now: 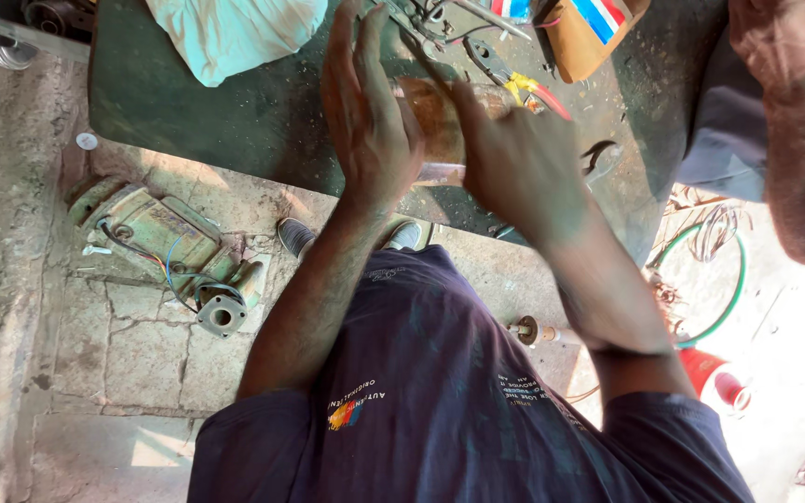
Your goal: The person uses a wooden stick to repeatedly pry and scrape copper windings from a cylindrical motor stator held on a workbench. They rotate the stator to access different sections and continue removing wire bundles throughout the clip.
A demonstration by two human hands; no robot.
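Observation:
A brownish, coppery cylinder sits over the dark green workbench, held between both my hands. My left hand lies flat against its left side with the fingers stretched out together. My right hand wraps around its right side and hides most of that end. The cylinder's pale lower rim shows between my wrists. My dark blue shirt fills the bottom of the view.
A white cloth, pliers with yellow and red handles and a brown box lie on the bench. An old green motor lies on the stone floor at left. Another person's arm is at the right, with a green hose ring below it.

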